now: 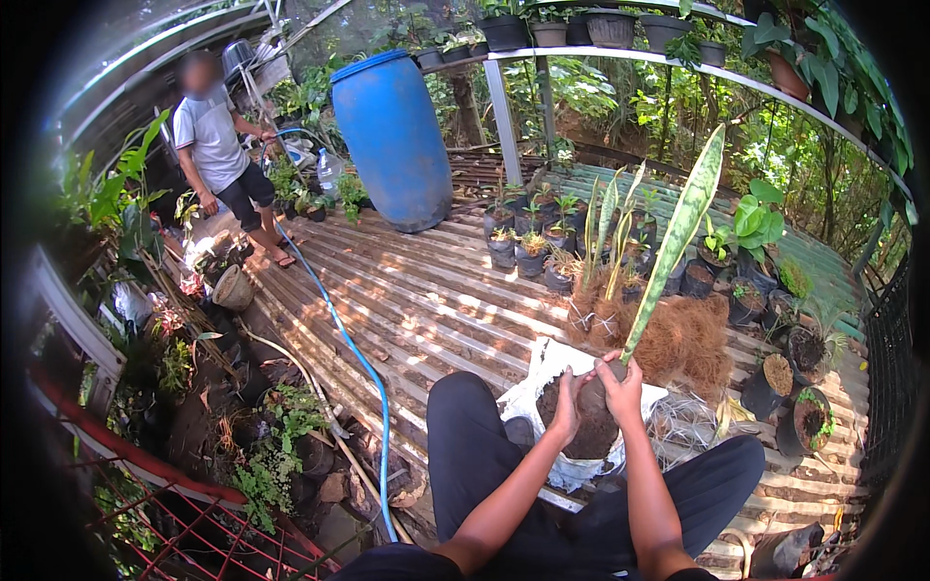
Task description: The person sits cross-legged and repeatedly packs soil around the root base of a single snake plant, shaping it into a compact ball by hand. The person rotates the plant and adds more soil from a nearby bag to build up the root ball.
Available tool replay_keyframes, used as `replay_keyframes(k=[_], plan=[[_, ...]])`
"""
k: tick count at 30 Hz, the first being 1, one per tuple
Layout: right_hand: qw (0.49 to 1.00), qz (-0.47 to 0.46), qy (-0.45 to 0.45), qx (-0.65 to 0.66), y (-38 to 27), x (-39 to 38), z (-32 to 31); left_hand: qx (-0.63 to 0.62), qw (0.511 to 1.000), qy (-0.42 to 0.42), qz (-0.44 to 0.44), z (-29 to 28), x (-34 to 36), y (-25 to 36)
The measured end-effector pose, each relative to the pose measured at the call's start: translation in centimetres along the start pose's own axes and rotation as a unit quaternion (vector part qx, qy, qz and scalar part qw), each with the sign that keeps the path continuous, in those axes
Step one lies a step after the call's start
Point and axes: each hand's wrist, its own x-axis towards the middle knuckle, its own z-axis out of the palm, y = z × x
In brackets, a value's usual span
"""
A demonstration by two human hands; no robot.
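left hand [566, 409] cupped, grip unclear, beside the right hand [622, 389] clamped on the base of a leaf [684, 228], over a white sack [554, 358] of soil [593, 438]
potted plants [531, 256] and a blue barrel [392, 140] stand on the corrugated floor [417, 281]; pots [612, 29] line a shelf [620, 56]

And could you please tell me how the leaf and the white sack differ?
The leaf is long, slender and green; the sack is broad and white. The leaf is almost straight, while the sack is crumpled. The leaf slants upward; the sack sits open, with soil inside. Both are close to the right hand.
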Motion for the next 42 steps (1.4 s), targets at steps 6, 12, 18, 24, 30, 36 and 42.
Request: replay_keyframes(k=[6,12,18,24,30,36,42], plan=[[0.991,-0.037,0.014,-0.128,0.1,-1.2,1.3,0.107,0.981,-0.023,0.162,-0.6,0.8,0.3],[0.920,-0.153,-0.029,-0.360,-0.4,-0.5,2.7,0.175,0.945,0.039,0.273,-1.6,0.8,0.3],[0.956,-0.119,-0.096,-0.249,0.6,1.9,1.8,0.257,0.936,0.105,0.216,-3.4,1.5,1.0],[0.987,0.109,-0.040,-0.109,8.5,4.0,-1.1,0.223,0.935,0.158,0.225,-3.6,0.9,1.5],[0.929,0.165,-0.095,-0.318,17.8,1.7,-4.5,0.195,0.933,0.233,0.191,-4.7,1.2,2.2],[0.767,0.157,-0.249,-0.570,19.6,-4.5,-5.7,0.166,0.918,0.279,0.226,-5.0,1.2,2.4],[0.677,0.153,-0.300,-0.654,20.8,-8.7,-5.8,0.166,0.917,0.299,0.206,-5.6,0.3,3.1]])
